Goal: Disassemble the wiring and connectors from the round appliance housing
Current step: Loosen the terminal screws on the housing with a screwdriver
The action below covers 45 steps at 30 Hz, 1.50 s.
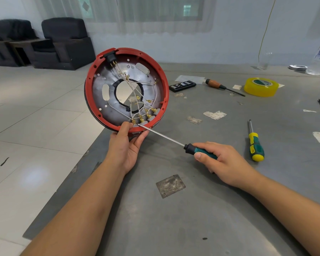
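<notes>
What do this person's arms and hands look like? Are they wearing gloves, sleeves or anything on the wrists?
Both arms are bare as far up as the picture shows: no sleeves in view. The left hand and the right hand wear no gloves. No watch, bracelet or ring shows on the sides that face the camera. The fingernails that show are short and unpainted.

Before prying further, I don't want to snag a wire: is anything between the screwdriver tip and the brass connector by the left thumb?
Nothing visible. The screwdriver tip already meets the connector beside the left hand thumb.
</notes>
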Motion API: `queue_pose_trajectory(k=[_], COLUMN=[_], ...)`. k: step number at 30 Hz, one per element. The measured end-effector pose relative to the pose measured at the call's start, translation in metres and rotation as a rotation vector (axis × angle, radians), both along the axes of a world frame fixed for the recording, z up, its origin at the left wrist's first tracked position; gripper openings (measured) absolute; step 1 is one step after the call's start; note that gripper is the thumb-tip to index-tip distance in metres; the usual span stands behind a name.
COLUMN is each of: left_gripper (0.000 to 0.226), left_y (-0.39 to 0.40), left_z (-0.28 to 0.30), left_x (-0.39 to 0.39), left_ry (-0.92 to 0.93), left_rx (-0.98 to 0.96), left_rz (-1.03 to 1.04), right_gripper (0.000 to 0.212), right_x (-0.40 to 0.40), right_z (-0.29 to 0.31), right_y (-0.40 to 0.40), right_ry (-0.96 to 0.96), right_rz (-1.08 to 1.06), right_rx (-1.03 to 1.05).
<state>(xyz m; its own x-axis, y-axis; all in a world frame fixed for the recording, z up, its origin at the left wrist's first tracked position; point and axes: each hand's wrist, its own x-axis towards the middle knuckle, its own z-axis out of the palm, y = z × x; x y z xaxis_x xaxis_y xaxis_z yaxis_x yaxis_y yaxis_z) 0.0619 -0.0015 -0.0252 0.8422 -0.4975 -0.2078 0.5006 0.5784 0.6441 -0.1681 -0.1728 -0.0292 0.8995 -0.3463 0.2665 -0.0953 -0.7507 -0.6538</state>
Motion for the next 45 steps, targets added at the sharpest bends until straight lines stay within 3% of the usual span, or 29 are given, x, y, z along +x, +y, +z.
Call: queue_pose_trajectory(k=[11,21,28,33,37,42,45], left_gripper=[0.006,0.003,0.026,0.038,0.059,0.055,0.054], left_y=[-0.001,-0.002,-0.004,-0.003,-0.003,-0.002,-0.002], left_z=[0.002,0.000,-0.002,-0.002,-0.002,-0.001,0.000], left_x=[-0.004,-0.005,-0.002,-0.002,-0.004,-0.004,-0.005], left_ry=[-0.052,-0.094,-0.099,-0.096,-0.098,-0.117,-0.121], left_rx=[0.060,0.090,0.090,0.082,0.083,0.082,0.082], left_rz=[-0.025,-0.007,-0.001,0.009,0.019,0.018,0.019], right_gripper=[0.047,0.048,0.047,0.022,0.019,0.018,0.024], right_x=[-0.001,0.000,0.000,-0.001,-0.006,-0.006,-0.003], right_z=[0.003,0.004,0.004,0.004,0.005,0.012,0.021], right_y=[0.007,0.006,0.004,0.001,0.003,0.001,-0.002], right_ry=[0.005,0.001,0.004,-0.056,-0.107,-0.236,-0.135], right_rz=[0.003,-0.011,-0.022,-0.043,-0.061,-0.309,-0.498], right_rx=[-0.062,-0.077,-0.074,0.003,0.094,0.088,0.060])
